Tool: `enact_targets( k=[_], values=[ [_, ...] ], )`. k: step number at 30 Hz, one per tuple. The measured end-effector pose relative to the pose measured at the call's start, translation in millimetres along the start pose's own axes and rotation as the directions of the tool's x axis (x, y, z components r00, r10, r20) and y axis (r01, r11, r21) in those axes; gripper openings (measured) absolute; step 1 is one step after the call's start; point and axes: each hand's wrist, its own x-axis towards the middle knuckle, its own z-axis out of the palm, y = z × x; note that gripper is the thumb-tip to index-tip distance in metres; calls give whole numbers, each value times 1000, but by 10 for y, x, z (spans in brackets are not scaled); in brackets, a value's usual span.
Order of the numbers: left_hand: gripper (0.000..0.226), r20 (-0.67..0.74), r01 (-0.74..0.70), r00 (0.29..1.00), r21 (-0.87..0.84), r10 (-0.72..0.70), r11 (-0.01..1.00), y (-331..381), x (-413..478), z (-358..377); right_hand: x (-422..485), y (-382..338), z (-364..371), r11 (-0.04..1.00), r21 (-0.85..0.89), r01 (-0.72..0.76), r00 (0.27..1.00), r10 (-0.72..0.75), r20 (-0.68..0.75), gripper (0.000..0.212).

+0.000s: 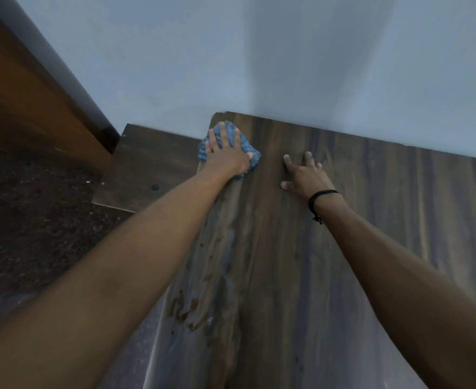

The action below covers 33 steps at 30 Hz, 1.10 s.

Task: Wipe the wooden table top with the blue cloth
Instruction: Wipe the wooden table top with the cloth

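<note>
Cloth (255, 160) under left hand (225, 153), fingers (223, 133) spread — by wall (287, 66) | right hand (305, 178) flat, fingers (288, 162) apart | stains (183, 307) nearer

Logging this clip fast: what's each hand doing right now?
Left hand: open, fingers spread, pressing the blue cloth onto the table top.
Right hand: open, flat on the wood, holding nothing.

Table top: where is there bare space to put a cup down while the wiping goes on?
The table top is bare right of the right hand, along the wall. The middle, between the forearms, is bare too. Crowded: the far left corner, where the left hand presses the blue cloth. Brown stains mark the left edge.
</note>
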Motion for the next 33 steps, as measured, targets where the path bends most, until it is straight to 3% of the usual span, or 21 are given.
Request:
enact_targets(
  k=[11,20,25,33],
  values=[
    [84,-119,-53,992,-37,48,998,-194,-137,145,81,-46,-108,997,-78,21,989,-10,144,103],
    [88,-107,-41,994,-108,29,993,-39,-160,-76,70,-56,-58,999,-37,-16,991,20,133,101],
    [87,-50,-92,995,-24,91,995,-128,-259,96,55,-54,-51,1000,-13,-25,989,27,146,99],
    [86,-42,-43,998,-41,41,998,-15,35,-75,84,-44,-42,999,-25,-28,986,31,164,100]
  ],
)
